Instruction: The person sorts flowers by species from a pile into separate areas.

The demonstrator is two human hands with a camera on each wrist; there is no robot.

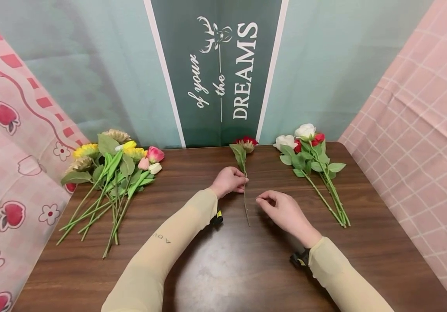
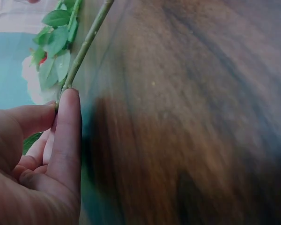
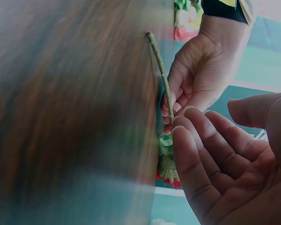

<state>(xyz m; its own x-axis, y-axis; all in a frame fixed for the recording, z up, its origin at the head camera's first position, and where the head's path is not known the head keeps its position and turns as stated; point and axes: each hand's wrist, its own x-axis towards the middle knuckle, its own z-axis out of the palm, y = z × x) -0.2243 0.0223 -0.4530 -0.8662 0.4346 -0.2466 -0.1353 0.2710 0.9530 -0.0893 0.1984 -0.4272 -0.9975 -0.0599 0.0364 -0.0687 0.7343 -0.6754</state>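
A red artificial flower (image 1: 246,143) with a long green stem lies at the middle of the table, its bloom by the far edge. My left hand (image 1: 231,180) pinches its stem (image 2: 86,44) between thumb and index finger, as the left wrist view shows close up. To the right of the stem, my right hand (image 1: 283,211) hovers with nothing in it. In the right wrist view its fingers (image 3: 201,161) are loosely bent, thumb apart from them, and the stem's cut end points past them. Some of the flower's leaves and bloom hide behind the fingers there.
On the left of the brown wooden table (image 1: 215,268) lies a pile of yellow, beige, pink and white flowers (image 1: 118,169). White and red roses (image 1: 313,151) lie on the right. Green cloth (image 1: 223,86) hangs behind, pink cloths (image 1: 422,130) at the sides.
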